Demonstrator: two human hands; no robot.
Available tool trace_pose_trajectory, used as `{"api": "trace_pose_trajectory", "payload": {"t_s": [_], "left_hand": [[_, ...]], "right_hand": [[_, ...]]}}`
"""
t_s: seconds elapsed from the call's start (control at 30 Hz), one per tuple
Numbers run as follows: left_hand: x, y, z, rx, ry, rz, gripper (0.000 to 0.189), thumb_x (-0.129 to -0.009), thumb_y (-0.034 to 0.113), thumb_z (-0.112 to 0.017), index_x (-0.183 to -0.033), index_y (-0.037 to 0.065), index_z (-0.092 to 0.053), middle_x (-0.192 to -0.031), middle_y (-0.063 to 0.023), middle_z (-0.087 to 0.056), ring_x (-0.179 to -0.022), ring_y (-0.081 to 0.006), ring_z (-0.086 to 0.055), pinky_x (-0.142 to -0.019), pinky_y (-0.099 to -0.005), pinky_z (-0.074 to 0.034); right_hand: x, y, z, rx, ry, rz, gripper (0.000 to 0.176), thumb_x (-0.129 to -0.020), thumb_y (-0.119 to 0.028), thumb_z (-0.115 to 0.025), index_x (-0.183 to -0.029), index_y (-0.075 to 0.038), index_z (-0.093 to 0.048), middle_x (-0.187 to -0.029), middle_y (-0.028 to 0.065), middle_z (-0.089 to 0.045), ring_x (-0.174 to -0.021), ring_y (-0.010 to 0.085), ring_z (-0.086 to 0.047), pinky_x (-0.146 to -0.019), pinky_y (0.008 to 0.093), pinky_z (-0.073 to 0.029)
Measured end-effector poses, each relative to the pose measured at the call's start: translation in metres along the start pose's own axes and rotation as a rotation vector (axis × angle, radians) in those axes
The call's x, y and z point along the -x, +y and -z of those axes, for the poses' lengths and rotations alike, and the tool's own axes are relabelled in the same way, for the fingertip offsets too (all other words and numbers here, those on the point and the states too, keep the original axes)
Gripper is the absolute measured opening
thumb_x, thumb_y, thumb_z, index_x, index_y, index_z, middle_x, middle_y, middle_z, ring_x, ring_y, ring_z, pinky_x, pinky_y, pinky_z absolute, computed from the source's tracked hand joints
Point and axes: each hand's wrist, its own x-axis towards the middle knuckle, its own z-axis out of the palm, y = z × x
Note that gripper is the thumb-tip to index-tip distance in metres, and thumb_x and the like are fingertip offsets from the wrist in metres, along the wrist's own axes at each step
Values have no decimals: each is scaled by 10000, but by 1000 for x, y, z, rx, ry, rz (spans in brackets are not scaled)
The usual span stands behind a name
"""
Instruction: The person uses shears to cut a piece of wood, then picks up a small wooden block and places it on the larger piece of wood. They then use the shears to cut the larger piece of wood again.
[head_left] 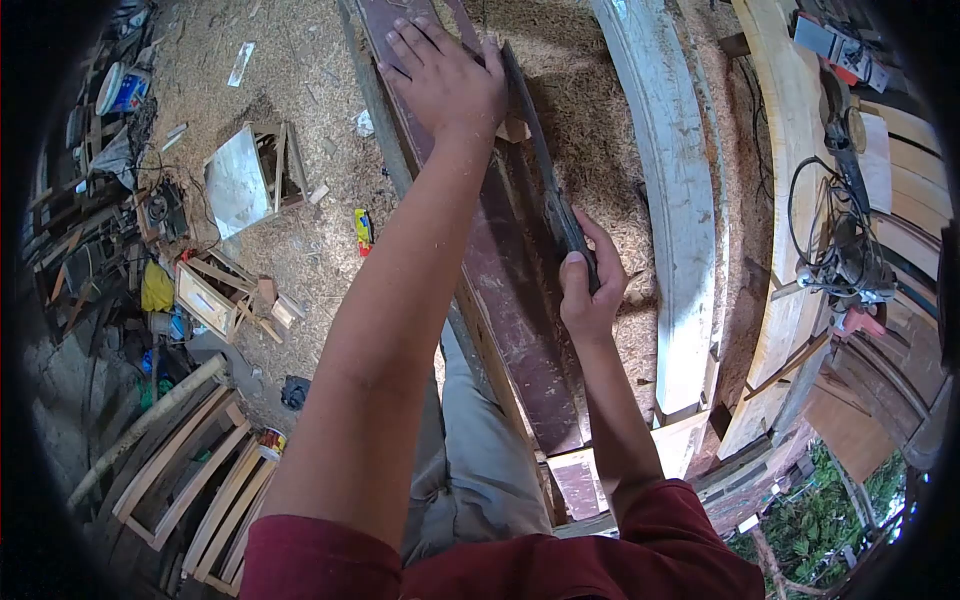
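My right hand (595,275) is wrapped around the dark handle of a handsaw (545,165). Its long narrow blade is seen nearly edge-on and points away from me, with the far end close to my left thumb. Flat on the far part of a long reddish-brown board (510,310) lies my left hand (445,75), fingers stretched out and holding nothing. The saw runs along the board's right side. A small light wood piece (514,129) shows beside the blade near my left wrist. Whether the teeth touch the wood is hard to make out.
Sawdust covers the ground. A long pale plank (665,180) lies to the right, beyond it a workbench (785,200) with a corded power tool (850,270). On the left are a wooden stool (240,180), wood scraps, a bucket (125,90) and slatted frames (190,460).
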Motion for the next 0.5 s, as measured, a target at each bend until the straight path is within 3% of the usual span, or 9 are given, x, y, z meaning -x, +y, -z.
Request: {"api": "trace_pose_trajectory", "payload": {"t_s": [0.5], "left_hand": [[-1, 3, 6, -100, 0, -13, 773, -1002, 472, -506, -1564, -49, -401, -1638, -275, -368, -1541, -417, -325, -1216, -625, -269]], "right_hand": [[0, 5, -2, 41, 12, 40, 452, -1006, -145, -546, -1399, 76, -585, -1266, 176, -675, -1148, 210, -644, -1013, 324, -481]]}}
